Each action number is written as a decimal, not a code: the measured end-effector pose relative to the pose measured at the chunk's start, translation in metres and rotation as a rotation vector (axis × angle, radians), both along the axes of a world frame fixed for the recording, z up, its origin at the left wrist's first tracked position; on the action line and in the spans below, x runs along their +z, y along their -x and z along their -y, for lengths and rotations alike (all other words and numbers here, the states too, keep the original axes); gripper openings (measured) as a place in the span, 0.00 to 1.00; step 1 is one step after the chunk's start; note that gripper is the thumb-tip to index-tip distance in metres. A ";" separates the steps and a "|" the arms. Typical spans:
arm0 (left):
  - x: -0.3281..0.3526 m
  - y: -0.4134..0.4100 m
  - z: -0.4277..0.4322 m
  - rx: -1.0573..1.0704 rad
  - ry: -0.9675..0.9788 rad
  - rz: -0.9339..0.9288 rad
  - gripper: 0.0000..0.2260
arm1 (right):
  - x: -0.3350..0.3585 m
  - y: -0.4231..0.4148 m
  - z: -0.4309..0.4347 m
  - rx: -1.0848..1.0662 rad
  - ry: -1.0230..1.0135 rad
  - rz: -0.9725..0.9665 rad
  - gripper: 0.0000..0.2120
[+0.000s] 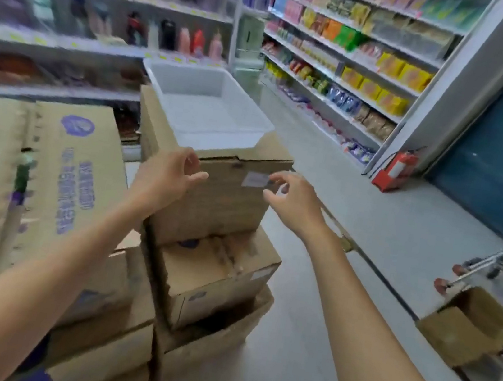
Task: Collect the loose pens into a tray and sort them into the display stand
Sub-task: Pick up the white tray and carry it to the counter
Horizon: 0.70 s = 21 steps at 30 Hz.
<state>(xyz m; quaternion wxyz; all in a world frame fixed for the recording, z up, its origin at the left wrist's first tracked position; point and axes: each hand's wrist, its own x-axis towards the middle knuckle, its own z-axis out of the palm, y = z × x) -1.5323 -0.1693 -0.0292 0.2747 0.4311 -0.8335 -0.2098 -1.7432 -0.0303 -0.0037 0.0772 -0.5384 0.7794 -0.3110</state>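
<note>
A white plastic tray sits on top of a stack of cardboard boxes in a shop aisle; nothing shows inside it. My left hand hovers just below the tray's near left corner, fingers loosely curled and holding nothing. My right hand is held out near the top box's front right side, fingers relaxed and empty. No pens and no display stand show in this view.
Shelves of bottles and goods run along the left, snack shelves along the right. Flattened cartons lean at the left. An open box and a trolley stand at the right, a red extinguisher beyond.
</note>
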 end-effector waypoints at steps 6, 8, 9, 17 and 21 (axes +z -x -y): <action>0.025 0.033 0.068 0.377 0.123 -0.104 0.17 | 0.022 0.069 0.120 0.109 0.127 -0.019 0.24; 0.015 0.038 0.089 0.491 0.125 -0.068 0.25 | 0.020 0.087 0.154 0.157 0.141 -0.020 0.25; 0.009 0.041 0.095 0.505 0.087 -0.075 0.29 | 0.016 0.094 0.169 0.189 0.129 0.012 0.26; -0.007 0.070 0.098 0.430 -0.215 -0.479 0.30 | -0.014 0.121 0.232 0.426 -0.007 0.382 0.37; -0.002 0.083 0.091 0.538 -0.266 -0.667 0.19 | -0.020 0.126 0.238 0.423 0.039 0.490 0.37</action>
